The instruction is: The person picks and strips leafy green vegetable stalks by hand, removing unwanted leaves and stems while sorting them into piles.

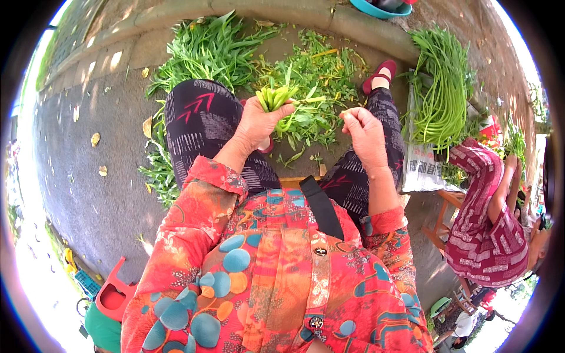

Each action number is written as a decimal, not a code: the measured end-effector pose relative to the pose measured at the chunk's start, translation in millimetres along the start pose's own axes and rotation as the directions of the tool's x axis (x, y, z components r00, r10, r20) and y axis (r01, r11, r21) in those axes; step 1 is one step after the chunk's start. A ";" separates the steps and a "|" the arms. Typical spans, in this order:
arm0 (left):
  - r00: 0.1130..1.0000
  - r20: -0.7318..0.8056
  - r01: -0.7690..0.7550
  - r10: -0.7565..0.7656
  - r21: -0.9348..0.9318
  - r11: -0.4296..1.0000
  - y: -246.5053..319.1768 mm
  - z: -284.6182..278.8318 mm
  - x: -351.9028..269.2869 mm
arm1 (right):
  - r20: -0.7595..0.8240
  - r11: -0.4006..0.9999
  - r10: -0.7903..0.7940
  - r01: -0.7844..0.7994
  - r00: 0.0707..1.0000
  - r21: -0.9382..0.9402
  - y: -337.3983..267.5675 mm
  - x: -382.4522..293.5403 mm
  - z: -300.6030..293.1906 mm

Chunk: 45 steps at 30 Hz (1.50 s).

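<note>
My left hand (pixel 258 123) grips a short bunch of cut green stems (pixel 276 98), likely water spinach, their pale ends pointing up and outward. To its right, apart from the bunch, my right hand (pixel 365 134) has its fingers curled and thumb pressed to the index finger. Whether a tiny scrap sits in that pinch is unclear. On the ground beyond and below both hands spreads a litter of torn leaves and stem bits (pixel 318 77). Behind my left knee lies a thick heap of leafy greens (pixel 212 55).
More long-stemmed greens (pixel 441 97) rest at right on a white printed sack (pixel 423 170). Beside them sits a person in patterned maroon clothes (pixel 485 238). A raised kerb (pixel 282 11) runs across the far side, near a blue basin (pixel 382 9). A red plastic stool (pixel 115 293) stands behind left.
</note>
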State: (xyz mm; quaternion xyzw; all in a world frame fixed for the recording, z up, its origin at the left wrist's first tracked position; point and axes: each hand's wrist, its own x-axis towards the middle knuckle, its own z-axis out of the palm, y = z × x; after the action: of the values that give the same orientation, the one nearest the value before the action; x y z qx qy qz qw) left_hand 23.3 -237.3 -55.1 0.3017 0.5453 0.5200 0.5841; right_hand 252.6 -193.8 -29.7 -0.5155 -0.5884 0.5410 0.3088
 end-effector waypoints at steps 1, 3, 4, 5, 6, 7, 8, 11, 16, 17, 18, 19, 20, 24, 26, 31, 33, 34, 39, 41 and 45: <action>1.000 0.003 -0.002 0.002 0.009 1.000 -0.7 0.0 0.4 | -0.013 0.998 -0.018 0.017 1.000 -0.068 3.0 -1.1 2.2; 1.000 0.009 -0.002 0.002 0.027 1.000 -1.3 1.2 0.3 | -0.048 0.990 0.007 -0.014 0.999 -0.141 4.7 -3.2 3.1; 1.000 0.010 -0.008 0.008 0.019 1.000 -0.8 2.2 -0.1 | -0.081 0.990 -0.008 -0.004 0.997 -0.143 6.6 -2.1 3.8; 1.000 0.011 -0.011 0.010 0.026 1.000 -0.6 2.9 0.2 | -0.114 0.989 -0.023 0.006 0.993 -0.146 9.8 -0.6 4.6; 1.000 0.013 -0.013 0.013 0.032 0.999 -1.5 3.2 0.7 | -0.147 0.989 -0.037 0.015 0.988 -0.150 9.4 0.2 5.7; 1.000 0.014 -0.015 0.015 0.039 0.999 -2.3 3.7 1.2 | -0.166 0.991 -0.034 0.012 0.985 -0.135 8.4 0.5 6.6; 0.999 0.019 -0.029 0.028 0.040 0.999 -3.3 4.6 1.4 | -0.186 0.993 -0.031 0.009 0.982 -0.120 6.8 0.6 7.9; 0.997 0.025 -0.071 0.069 0.069 0.995 -4.6 3.8 0.5 | -0.162 0.995 0.021 -0.036 0.987 -0.092 -3.2 0.7 10.8; 0.985 0.033 -0.175 0.172 0.165 0.971 -4.0 8.3 -1.3 | -0.066 0.914 0.218 -0.180 0.974 0.363 -12.7 -5.8 20.3; 0.983 0.033 -0.185 0.183 0.189 0.964 -3.0 9.1 -2.4 | -0.038 0.877 0.244 -0.204 0.969 0.435 -12.8 -6.8 21.3; 0.980 0.049 -0.197 0.191 0.223 0.955 -0.3 10.4 -4.3 | -0.014 0.858 0.266 -0.230 0.964 0.459 -13.6 -8.6 22.1; 0.972 0.056 -0.233 0.226 0.259 0.937 -1.1 10.6 -4.2 | 0.011 0.838 0.287 -0.257 0.958 0.481 -14.3 -9.2 22.7; 0.963 0.063 -0.268 0.261 0.295 0.917 -3.3 10.2 -3.4 | 0.016 0.829 0.284 -0.254 0.959 0.497 -13.6 -8.6 23.5; 0.916 0.113 -0.398 0.385 0.365 0.842 -6.5 8.4 -1.5 | 0.037 0.809 0.273 -0.250 0.961 0.532 -6.7 -8.0 24.8; 0.888 0.131 -0.453 0.440 0.406 0.794 -7.2 7.5 -1.5 | 0.046 0.802 0.277 -0.257 0.960 0.539 -4.3 -7.6 24.4; 0.811 0.270 -0.579 0.519 0.490 0.651 -2.1 6.4 -0.8 | 0.060 0.746 0.316 -0.287 0.947 0.601 0.4 -9.0 23.9; 0.767 0.312 -0.631 0.560 0.521 0.574 -0.5 6.6 -0.6 | 0.067 0.716 0.340 -0.304 0.938 0.628 3.6 -8.8 24.3; 0.744 0.334 -0.655 0.579 0.535 0.534 0.6 6.9 -0.9 | 0.072 0.701 0.351 -0.313 0.934 0.641 5.2 -8.7 24.6; 0.677 0.392 -0.717 0.623 0.540 0.440 2.0 9.7 -2.8 | 0.060 0.670 0.409 -0.344 0.911 0.657 7.4 -9.3 26.0; 0.670 0.409 -0.720 0.620 0.560 0.409 2.3 9.4 -3.2 | 0.037 0.687 0.418 -0.342 0.908 0.642 6.9 -9.4 27.9; 0.665 0.396 -0.715 0.633 0.580 0.389 2.4 14.4 -5.2 | -0.046 0.768 0.404 -0.312 0.914 0.559 9.0 -10.4 32.3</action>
State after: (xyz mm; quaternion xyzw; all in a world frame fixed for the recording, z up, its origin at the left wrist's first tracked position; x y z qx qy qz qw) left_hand 37.0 -238.4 -48.1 0.7199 0.4945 0.4478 0.1916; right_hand 228.2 -214.9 -43.5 -0.5526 -0.2751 0.6893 0.3792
